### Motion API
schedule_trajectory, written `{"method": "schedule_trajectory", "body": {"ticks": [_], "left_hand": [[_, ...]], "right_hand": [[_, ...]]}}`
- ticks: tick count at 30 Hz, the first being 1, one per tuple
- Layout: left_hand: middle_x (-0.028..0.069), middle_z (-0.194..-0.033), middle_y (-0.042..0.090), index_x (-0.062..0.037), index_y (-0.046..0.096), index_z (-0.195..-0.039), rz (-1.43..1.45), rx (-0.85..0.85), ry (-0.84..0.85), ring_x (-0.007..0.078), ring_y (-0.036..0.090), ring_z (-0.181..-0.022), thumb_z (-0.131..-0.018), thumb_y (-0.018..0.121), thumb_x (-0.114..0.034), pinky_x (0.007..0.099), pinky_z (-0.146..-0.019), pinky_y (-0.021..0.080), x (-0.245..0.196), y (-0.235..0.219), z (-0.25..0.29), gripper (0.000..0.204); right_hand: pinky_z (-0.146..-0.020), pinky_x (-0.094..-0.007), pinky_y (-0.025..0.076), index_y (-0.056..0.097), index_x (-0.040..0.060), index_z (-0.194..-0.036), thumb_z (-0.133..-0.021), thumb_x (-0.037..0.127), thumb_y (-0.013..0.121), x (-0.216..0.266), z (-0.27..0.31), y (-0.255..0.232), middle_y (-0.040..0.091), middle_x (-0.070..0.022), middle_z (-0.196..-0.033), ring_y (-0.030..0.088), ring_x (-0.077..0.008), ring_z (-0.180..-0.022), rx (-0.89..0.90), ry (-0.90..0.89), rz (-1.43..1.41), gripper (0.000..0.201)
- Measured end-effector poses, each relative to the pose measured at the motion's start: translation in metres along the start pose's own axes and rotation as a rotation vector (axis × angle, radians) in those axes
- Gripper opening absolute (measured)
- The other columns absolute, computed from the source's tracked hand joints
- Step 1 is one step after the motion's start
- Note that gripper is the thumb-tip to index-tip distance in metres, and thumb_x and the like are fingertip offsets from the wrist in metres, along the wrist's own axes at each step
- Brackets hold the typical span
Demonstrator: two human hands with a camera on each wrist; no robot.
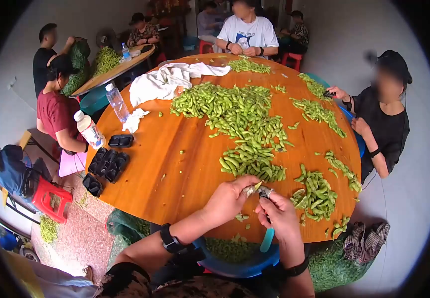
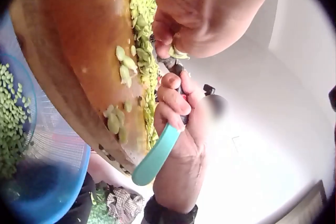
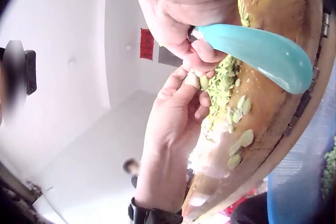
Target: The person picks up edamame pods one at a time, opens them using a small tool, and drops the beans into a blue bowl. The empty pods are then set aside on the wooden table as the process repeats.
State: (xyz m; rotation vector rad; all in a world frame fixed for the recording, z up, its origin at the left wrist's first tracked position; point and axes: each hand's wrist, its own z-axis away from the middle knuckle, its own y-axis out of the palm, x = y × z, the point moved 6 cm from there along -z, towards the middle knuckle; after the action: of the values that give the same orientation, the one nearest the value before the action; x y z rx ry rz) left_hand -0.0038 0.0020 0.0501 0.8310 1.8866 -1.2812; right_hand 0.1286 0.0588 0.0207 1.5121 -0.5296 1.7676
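Over the front of the wooden table, my left hand pinches a green bean pod between thumb and fingers. Right beside it, my right hand grips a tool with a teal handle. The handle sticks out below the curled fingers, and the tool's working end is mostly hidden at the meeting fingertips. In the right wrist view, the left fingertips almost meet the right ones, a pale pod piece at the thumb. A large pile of pods lies just beyond the hands.
A blue basket with shelled beans sits below the table edge. A smaller pod heap lies to the right. Black plastic trays, bottles and a white cloth stand left. People sit around this table and another.
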Motion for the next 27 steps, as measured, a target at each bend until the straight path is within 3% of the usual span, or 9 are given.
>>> {"method": "schedule_trajectory", "body": {"ticks": [2,3,5,15,17,21,24,26,27], "left_hand": [[0.0168,-0.097,0.066,-0.0084,0.06,-0.118,0.114,-0.055,-0.087,0.0303,0.065,-0.077,-0.087,0.054,0.002,0.0324,-0.067,0.052,0.001,-0.002,0.001,0.033],[0.0168,-0.097,0.066,-0.0084,0.06,-0.118,0.114,-0.056,-0.086,0.0303,0.065,-0.077,-0.087,0.054,0.002,0.0324,-0.067,0.052,0.007,0.001,0.003,0.033],[0.018,-0.097,0.064,-0.0068,0.057,-0.122,-0.033,-0.093,0.157,0.0326,0.064,-0.079,-0.087,0.055,0.0,0.0349,-0.067,0.052,0.01,0.007,0.006,0.036],[0.0191,-0.097,0.061,-0.0023,0.054,-0.123,-0.2,0.005,0.033,0.0387,0.062,-0.082,-0.084,0.057,-0.001,0.0417,-0.071,0.053,0.011,0.022,0.012,0.039],[0.0219,-0.092,0.062,-0.0034,0.051,-0.124,-0.172,-0.057,0.189,0.0421,0.062,-0.079,-0.085,0.051,-0.002,0.0467,-0.066,0.051,0.01,0.024,0.013,0.039],[0.0224,-0.094,0.062,-0.0038,0.053,-0.121,-0.116,-0.059,0.193,0.0427,0.062,-0.081,-0.084,0.051,0.001,0.046,-0.068,0.052,0.007,0.024,0.011,0.037],[0.0213,-0.093,0.063,-0.0047,0.054,-0.122,0.033,-0.037,0.209,0.0369,0.064,-0.078,-0.085,0.052,0.001,0.0404,-0.069,0.052,0.007,0.022,0.009,0.037],[0.0075,-0.094,0.066,-0.0053,0.056,-0.124,0.261,0.111,-0.029,0.0143,0.062,-0.074,-0.089,0.053,0.002,0.0262,-0.067,0.051,0.021,0.027,0.007,0.036],[0.0075,-0.094,0.066,-0.0053,0.056,-0.124,0.262,0.112,-0.028,0.0143,0.062,-0.074,-0.089,0.053,0.002,0.0262,-0.067,0.051,0.024,0.026,0.007,0.036]], "right_hand": [[-0.04,-0.0191,0.034,0.059,0.0024,-0.087,-0.094,0.01,0.055,0.001,0.003,0.002,0.059,-0.0015,-0.067,0.05,-0.0047,-0.048,0.003,-0.022,-0.019,0.011],[-0.039,-0.0189,0.033,0.059,0.0029,-0.085,-0.094,0.011,0.055,0.0,0.005,0.001,0.058,-0.0008,-0.065,0.05,-0.0046,-0.048,-0.008,-0.022,0.014,0.013],[-0.039,-0.0187,0.033,0.059,0.0033,-0.083,-0.094,0.012,0.055,0.0,0.006,0.002,0.057,-0.0002,-0.063,0.051,-0.0046,-0.047,-0.019,-0.024,0.049,0.014],[-0.036,-0.0195,0.029,0.058,0.0027,-0.082,-0.093,0.008,0.054,-0.013,0.008,0.002,0.055,-0.0008,-0.062,0.047,-0.0058,-0.044,-0.065,-0.048,0.009,0.013],[-0.036,-0.0197,0.028,0.058,0.003,-0.083,-0.093,0.008,0.054,-0.015,0.009,0.001,0.055,-0.0006,-0.063,0.045,-0.0056,-0.043,-0.072,-0.07,-0.009,0.012],[-0.037,-0.019,0.028,0.059,0.0059,-0.089,-0.093,0.008,0.054,-0.019,0.007,0.0,0.055,0.0,-0.066,0.044,-0.0045,-0.044,-0.105,-0.057,-0.139,0.006],[-0.036,-0.0192,0.026,0.06,0.006,-0.092,-0.092,0.008,0.055,-0.021,0.007,-0.003,0.055,-0.0002,-0.068,0.042,-0.0047,-0.043,-0.097,-0.016,-0.204,0.006],[-0.036,-0.0193,0.025,0.061,0.0059,-0.094,-0.092,0.008,0.055,-0.021,0.007,-0.006,0.055,-0.0001,-0.068,0.042,-0.0049,-0.043,-0.088,0.003,-0.24,0.006],[-0.036,-0.0194,0.025,0.061,0.0058,-0.095,-0.092,0.008,0.055,-0.021,0.006,-0.008,0.055,-0.0002,-0.068,0.041,-0.005,-0.043,-0.069,0.019,-0.232,0.007]]}}
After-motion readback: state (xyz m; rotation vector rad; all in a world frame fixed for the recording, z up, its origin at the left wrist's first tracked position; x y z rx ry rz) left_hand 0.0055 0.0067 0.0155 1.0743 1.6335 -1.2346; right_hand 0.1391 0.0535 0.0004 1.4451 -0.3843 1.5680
